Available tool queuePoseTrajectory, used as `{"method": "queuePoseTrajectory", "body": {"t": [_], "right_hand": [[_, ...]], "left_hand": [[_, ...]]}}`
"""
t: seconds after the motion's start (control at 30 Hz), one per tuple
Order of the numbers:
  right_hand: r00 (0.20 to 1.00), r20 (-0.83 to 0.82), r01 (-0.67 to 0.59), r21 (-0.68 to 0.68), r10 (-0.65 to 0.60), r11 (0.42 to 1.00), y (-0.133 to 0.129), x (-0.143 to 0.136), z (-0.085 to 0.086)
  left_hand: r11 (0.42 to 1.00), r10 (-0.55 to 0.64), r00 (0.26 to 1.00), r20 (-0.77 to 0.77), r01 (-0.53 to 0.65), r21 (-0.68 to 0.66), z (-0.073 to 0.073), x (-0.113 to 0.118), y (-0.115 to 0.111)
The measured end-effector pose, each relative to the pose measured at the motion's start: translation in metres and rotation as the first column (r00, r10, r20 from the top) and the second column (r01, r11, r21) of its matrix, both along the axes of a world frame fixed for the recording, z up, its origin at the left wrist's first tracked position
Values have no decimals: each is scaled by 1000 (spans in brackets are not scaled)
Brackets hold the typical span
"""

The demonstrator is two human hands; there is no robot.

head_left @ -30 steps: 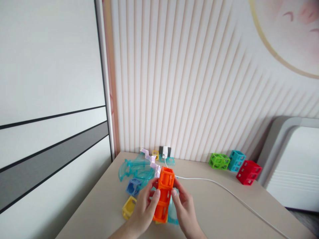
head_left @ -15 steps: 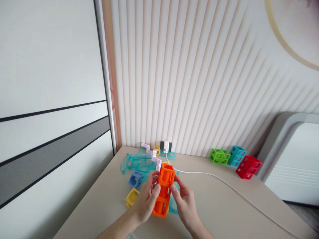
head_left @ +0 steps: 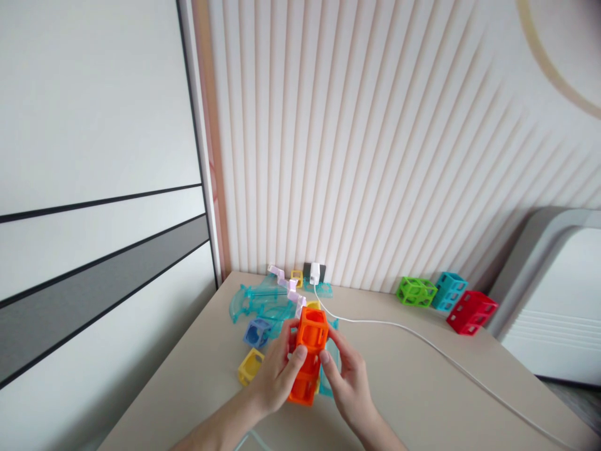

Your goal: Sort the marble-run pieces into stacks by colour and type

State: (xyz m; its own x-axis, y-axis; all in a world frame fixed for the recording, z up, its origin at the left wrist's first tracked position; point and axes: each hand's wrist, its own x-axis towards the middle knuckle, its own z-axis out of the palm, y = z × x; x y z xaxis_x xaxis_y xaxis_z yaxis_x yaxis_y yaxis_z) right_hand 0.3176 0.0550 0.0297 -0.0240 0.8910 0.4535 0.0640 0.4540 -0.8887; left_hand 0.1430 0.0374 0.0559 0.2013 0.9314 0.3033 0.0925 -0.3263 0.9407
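Orange block (head_left: 311, 361) tips slightly since the earlier frame, left hand (head_left: 276, 379) and right hand (head_left: 348, 377) pinching its sides; probably light, stiff (maybe slippery), best held by outer edges.

One head-worn view looks forward and down from above the hands (head_left: 351, 380), facing the surface (head_left: 404, 382) and ribbed wall (head_left: 319, 138).

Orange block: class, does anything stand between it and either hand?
Nothing visible does. The left hand and right hand both touch the orange block at its sides. A teal piece shows between block and right palm, but appears to lie below, on the table.
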Motion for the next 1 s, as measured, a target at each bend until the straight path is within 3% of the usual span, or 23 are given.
{"method": "queuePoseTrajectory", "body": {"t": [0.3, 0.6, 0.8, 1.0], "right_hand": [[995, 98, -16, 183, -2, 983, 1, 1, 2], [940, 329, -38, 365, -91, 930, -4, -2, 1], [932, 347, -15, 340, -110, 940, -5, -4, 0], [962, 273, -59, 254, -13, 965, -4, -3, 0]], "left_hand": [[993, -109, 991, 79, 106, 42, 0, -2, 2], [986, 119, 951, 285, -78, -151, -7, 3, 6], [964, 154, 927, 343, -65, -259, -15, 0, 10], [982, 66, 948, 310, -5, -191, -9, 2, 9]]}}
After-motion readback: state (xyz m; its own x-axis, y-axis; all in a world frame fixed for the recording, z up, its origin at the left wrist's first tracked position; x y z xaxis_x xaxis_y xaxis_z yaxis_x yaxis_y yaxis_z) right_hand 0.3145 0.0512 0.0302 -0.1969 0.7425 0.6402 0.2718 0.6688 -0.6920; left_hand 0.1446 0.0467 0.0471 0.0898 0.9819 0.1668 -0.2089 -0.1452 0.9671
